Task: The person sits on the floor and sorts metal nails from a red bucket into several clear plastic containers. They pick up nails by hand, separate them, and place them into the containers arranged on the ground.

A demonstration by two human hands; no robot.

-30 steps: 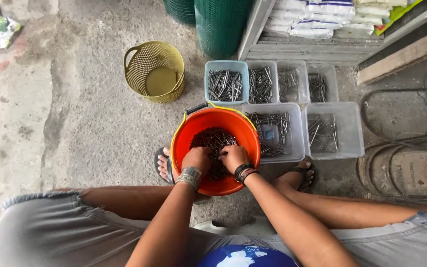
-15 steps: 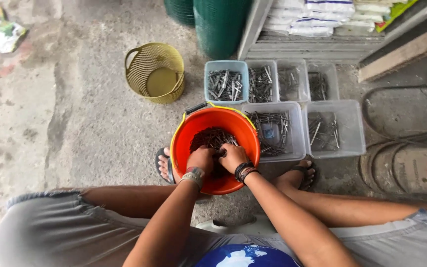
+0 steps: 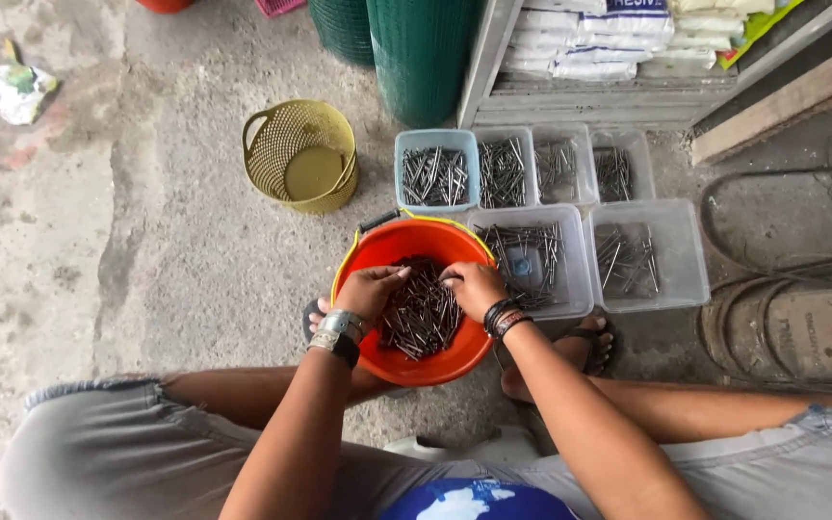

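Both hands stay sunk in the orange bucket [image 3: 363, 262], left hand [image 3: 370, 290] and right hand [image 3: 474, 288] now slightly apart, fingers curled into the nails [image 3: 421, 316], grip unclear.

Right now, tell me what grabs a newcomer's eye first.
The orange bucket at centre, full of dark nails, with the left hand and right hand in it. Behind it sit clear bins of sorted nails, and a yellow mesh basket stands to the left.

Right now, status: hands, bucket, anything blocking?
Left hand and right hand both in the orange bucket, fingers on the nails. Grip unclear. Clear bins of nails sit just beyond; nothing blocking.
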